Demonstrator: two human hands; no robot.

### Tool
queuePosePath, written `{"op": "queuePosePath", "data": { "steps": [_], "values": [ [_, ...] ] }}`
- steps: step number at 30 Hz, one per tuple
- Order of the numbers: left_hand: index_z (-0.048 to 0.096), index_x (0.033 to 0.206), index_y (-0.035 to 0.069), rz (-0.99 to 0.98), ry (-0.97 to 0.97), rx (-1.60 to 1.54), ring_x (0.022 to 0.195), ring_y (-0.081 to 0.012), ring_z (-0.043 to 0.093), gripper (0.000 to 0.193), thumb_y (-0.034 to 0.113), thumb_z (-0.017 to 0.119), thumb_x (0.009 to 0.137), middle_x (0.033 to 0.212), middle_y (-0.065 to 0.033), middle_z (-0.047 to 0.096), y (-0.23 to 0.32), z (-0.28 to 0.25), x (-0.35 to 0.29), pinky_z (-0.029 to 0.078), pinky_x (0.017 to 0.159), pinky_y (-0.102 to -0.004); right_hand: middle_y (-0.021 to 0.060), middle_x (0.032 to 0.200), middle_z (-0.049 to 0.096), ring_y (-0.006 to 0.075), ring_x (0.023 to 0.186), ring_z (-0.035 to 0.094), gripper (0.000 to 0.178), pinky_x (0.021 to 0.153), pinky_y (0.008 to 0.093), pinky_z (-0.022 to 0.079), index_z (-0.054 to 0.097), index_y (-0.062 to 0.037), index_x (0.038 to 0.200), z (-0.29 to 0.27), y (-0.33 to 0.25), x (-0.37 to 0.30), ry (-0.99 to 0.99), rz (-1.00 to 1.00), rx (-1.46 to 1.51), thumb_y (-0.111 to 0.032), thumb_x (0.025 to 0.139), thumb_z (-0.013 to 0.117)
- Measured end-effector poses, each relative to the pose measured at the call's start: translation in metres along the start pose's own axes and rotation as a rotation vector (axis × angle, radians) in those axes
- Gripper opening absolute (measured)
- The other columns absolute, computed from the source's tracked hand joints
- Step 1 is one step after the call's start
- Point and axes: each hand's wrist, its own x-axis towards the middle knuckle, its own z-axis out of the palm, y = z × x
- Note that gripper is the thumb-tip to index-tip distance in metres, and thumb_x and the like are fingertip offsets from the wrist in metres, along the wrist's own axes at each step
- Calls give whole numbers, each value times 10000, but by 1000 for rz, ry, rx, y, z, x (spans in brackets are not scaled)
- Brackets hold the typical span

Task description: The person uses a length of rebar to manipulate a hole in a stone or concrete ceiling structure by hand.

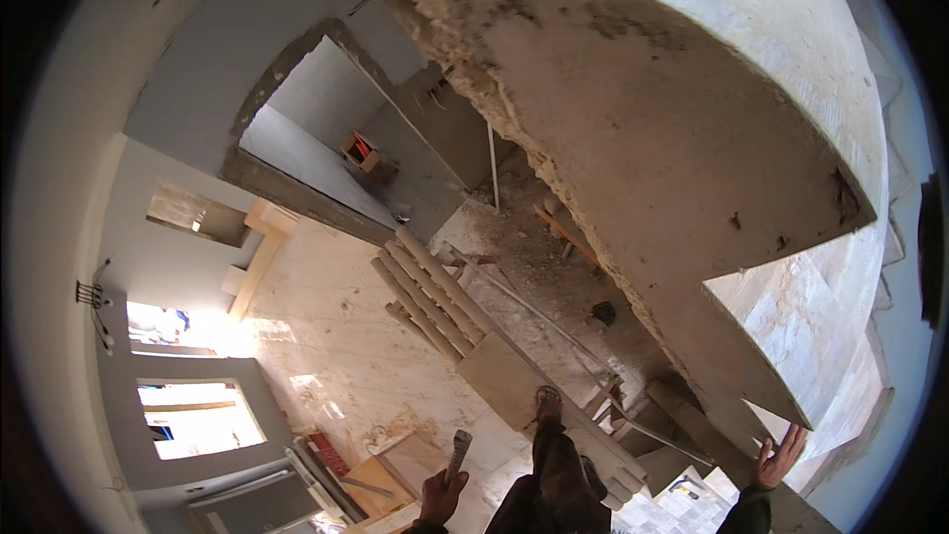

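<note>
My left hand [441,497] is closed around a short grey stick-like tool [458,453]; its speckled end points up, and I cannot make out its exact kind. At the lower right, my right hand [781,457] has its fingers stretched out against the edge of a concrete stair structure [633,119]. This structure has a stepped outline and a rough, broken edge on its left side. One of my feet, in a sandal [548,396], stands on a raised wooden platform [504,376] between the hands.
Several long rounded planks [425,297] extend from the platform over a dusty floor [326,336] far below. A thin metal pole [554,316] runs beside them. Rubble [524,208] lies under the broken edge. A doorway [326,129] opens beyond; boards [386,480] lean at lower left.
</note>
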Motion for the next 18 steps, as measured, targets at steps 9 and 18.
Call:
{"op": "queuePosePath", "data": {
  "steps": [9, 18],
  "values": [
    [475, 655, 29, 49, -93, -37, 566, -77, 327, 352, 310, 606, 823, 567, 24, 364, 33, -10, 35, 290, 487, -287, 277, 1216, 394, 472, 1192, 323, 415, 988, 514, 285, 485, 57, 1073, 10, 3, -11, -85, 155, 62, -307, 876, 504],
    [553, 706, 10, 226, -120, 315, 544, -153, 493, 404, 398, 637, 786, 565, -96, 510, 60, -30, 51, 390, 519, -326, 231, 1399, 250, 422, 1265, 269, 471, 1038, 488, 242, 408, 44, 1218, -5, -17, 17, -57, 161, 156, -273, 880, 496]
  ]
}}
